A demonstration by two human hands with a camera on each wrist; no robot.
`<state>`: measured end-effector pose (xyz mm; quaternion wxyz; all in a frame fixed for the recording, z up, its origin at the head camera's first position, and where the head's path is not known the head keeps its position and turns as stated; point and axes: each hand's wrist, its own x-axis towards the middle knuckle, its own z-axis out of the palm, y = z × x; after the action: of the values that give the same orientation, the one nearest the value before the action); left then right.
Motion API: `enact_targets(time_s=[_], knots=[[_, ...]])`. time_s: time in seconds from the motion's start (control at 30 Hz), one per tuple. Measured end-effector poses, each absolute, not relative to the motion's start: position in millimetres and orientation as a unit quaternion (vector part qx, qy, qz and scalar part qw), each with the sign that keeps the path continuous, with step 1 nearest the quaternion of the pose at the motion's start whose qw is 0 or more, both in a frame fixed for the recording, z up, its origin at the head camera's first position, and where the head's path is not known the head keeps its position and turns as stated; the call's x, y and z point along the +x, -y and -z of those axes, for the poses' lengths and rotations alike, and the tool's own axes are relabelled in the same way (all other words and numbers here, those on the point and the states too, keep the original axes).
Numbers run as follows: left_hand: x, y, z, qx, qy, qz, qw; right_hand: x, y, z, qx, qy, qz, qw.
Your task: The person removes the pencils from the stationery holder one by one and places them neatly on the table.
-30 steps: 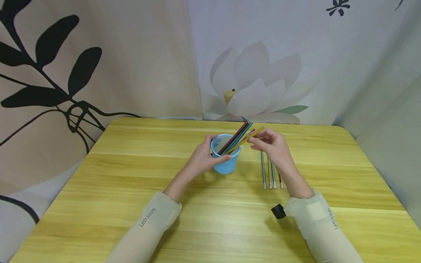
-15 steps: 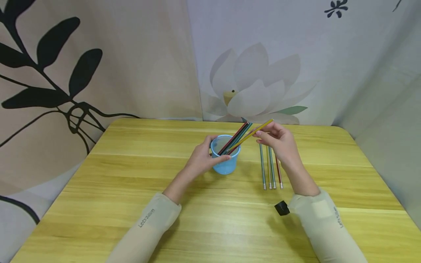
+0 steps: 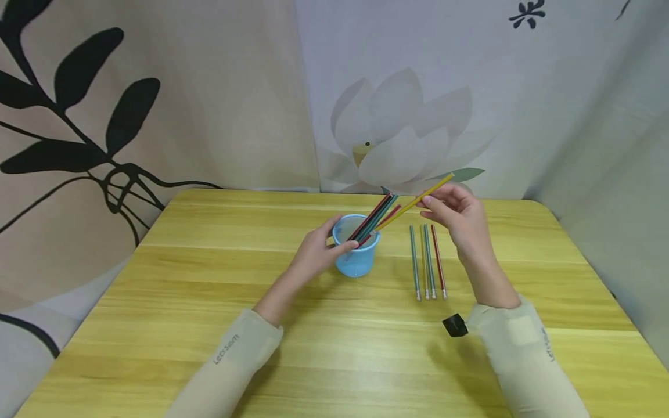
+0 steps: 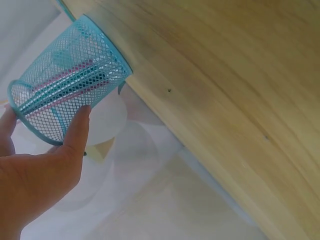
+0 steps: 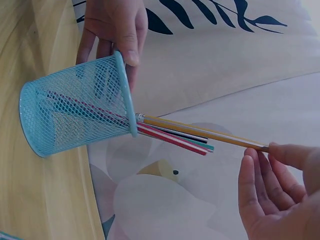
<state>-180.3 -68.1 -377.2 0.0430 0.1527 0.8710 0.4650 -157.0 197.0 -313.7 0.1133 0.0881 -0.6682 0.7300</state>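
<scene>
My left hand [image 3: 313,252] grips a light-blue mesh pencil cup [image 3: 355,264] by its rim, with the thumb across the near side. Several pencils [image 5: 175,140], red, teal and dark, lean out of the cup toward the right. Between thumb and fingertips, my right hand [image 3: 460,217] pinches a yellow pencil [image 3: 413,203] near its upper end. That pencil slants down to the left, and its metal-banded eraser end is right at the cup's rim. The left wrist view shows the pencils through the mesh of the cup [image 4: 75,80].
Several pencils lie side by side on the wooden table [image 3: 366,348], right of the cup, among them a teal pencil [image 3: 414,261] and a red pencil [image 3: 439,261]. A black block [image 3: 455,325] juts from the right sleeve. Behind the table's far edge hangs a printed curtain [image 3: 235,104].
My right hand has moved up and to the right, drawing the yellow pencil most of the way out of the cup. The left hand stays on the cup.
</scene>
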Motion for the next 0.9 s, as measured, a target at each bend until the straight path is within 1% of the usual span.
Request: enact_targets(time_s=[0.2, 0.3, 0.53, 0.9], knots=[[-181, 74, 374, 0.148, -0.859, -0.485, 0.067, -157, -204, 311, 0.091, 0.642, -0.751, 0.122], [-182, 76, 373, 0.149, -0.855, -0.492, 0.069, -156, -207, 310, 0.094, 0.633, -0.758, 0.127], [-185, 82, 375, 0.154, -0.85, -0.501, 0.051, -156, -215, 307, 0.087, 0.627, -0.762, 0.136], [-185, 84, 378, 0.149, -0.841, -0.517, 0.056, -154, -232, 312, 0.08, 0.61, -0.777, 0.135]])
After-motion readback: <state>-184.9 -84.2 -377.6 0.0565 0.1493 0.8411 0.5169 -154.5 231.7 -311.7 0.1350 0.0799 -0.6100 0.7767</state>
